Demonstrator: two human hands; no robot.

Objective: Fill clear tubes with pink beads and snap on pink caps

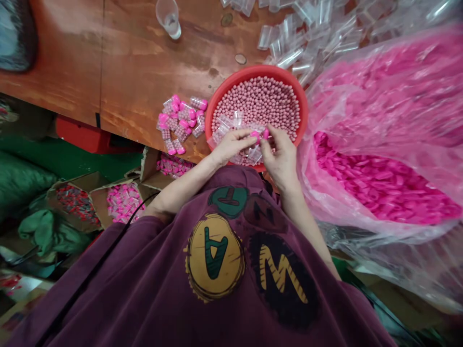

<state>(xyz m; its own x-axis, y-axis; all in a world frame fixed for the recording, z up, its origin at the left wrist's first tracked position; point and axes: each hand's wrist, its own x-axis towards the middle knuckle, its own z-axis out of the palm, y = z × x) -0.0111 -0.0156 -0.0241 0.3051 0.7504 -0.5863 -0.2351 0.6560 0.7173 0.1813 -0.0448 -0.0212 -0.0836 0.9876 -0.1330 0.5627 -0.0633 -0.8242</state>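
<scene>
1. Near the centre of the frame, the left hand (pixel 233 146) is mostly closed, thumb and fingers pinching a bright pink cap (pixel 255 136); the right hand (pixel 281 161) pinches a second pink cap (pixel 266 133) just beside it.
2. Both caps are above the near part of a red basin (pixel 303 99) holding pink beads (pixel 260 94) and clear tubes (pixel 224 126).
3. On the purple shirt (pixel 152 294), mid-bottom, an A shows in a yellow oval; another large letter reads as M or W. Smaller print is illegible.
4. Across the top runs a wooden table (pixel 137 62), with bead-filled tubes (pixel 183 120) left of the basin and loose empty tubes (pixel 311 36) upper right.
5. At right, a plastic bag (pixel 376 82) holds pink pieces (pixel 383 185); lower left, cardboard boxes (pixel 98 195) stand near green flooring (pixel 112 165).
</scene>
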